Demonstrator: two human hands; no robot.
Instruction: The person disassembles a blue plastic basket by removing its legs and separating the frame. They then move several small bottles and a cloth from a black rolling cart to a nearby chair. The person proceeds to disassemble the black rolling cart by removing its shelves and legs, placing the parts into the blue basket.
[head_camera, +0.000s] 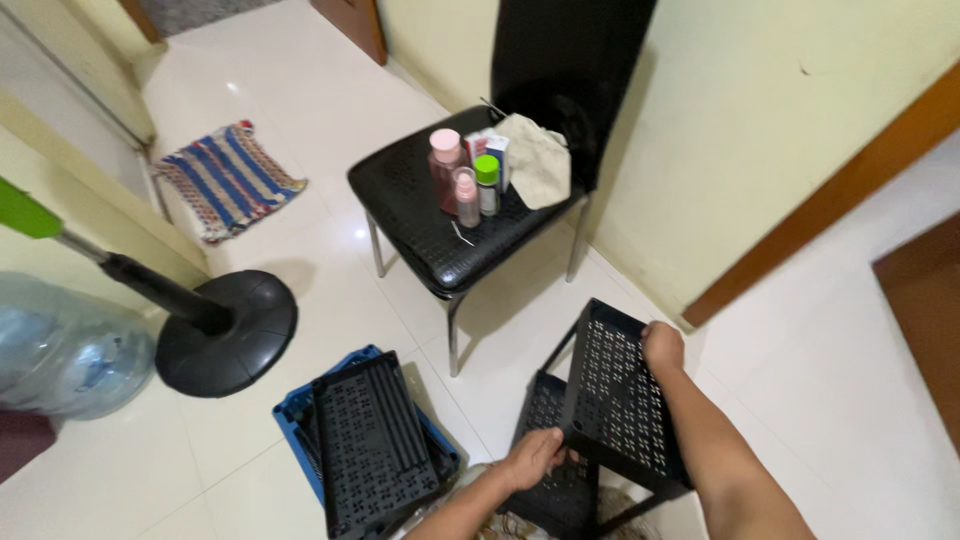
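So both hands are on a black perforated plastic rack (615, 400), one of those stackable shelf units with little cross-shaped cutouts, sitting on the white tiled floor (300, 90) in front of the person. The right hand (662, 346) is up at the far top corner of the upper shelf panel, fingers curled over the edge, so it's closed around that rim. The left hand (535, 457) is down at the near left edge of the same panel, fingers wrapped onto it with the thumb on top, a loose grip rather than a tight fist. The panel sits tilted, raised toward the far end, with a second perforated shelf visible below it on thin black legs.

Just to the left on the floor there's another black perforated panel (372, 445) lying flat on top of a blue plastic tray (295, 410), well clear of both hands.

Behind the rack is a black chair (420, 215) against the yellow wall, with a pink bottle (445, 165), a smaller pink spray bottle (467, 200), a green-capped bottle (487, 183) and a beige cloth (535, 158) on the seat. Off to the left: a round black fan base (225, 335), a big clear water jug (60, 350) and a striped mat (228, 178).
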